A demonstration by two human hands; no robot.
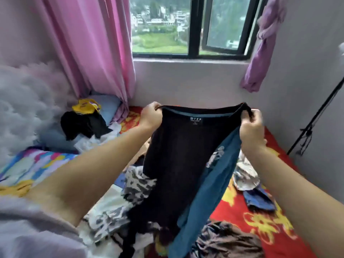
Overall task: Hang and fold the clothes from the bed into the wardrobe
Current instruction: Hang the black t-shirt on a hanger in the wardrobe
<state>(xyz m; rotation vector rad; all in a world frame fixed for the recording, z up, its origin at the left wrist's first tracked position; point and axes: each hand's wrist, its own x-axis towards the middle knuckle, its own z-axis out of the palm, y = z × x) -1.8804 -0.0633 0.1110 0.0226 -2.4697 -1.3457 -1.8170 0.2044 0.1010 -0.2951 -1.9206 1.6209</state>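
Observation:
I hold a black T-shirt (178,157) up over the bed by its neckline, label facing me. My left hand (149,116) pinches the left shoulder and my right hand (251,131) grips the right shoulder. A teal garment (208,190) hangs along the shirt's right side from my right hand. Below lie more clothes: a black-and-white patterned piece (130,192), a brown one (229,239), a pale printed one (245,175) and a dark blue one (258,200). The wardrobe is out of view.
The bed has a red sheet with yellow flowers (260,220) and a colourful blanket (35,164). Black and yellow clothes (83,121) lie by the blue pillow. A pink curtain (89,45), a window (188,27) and a black stand (316,120) surround it.

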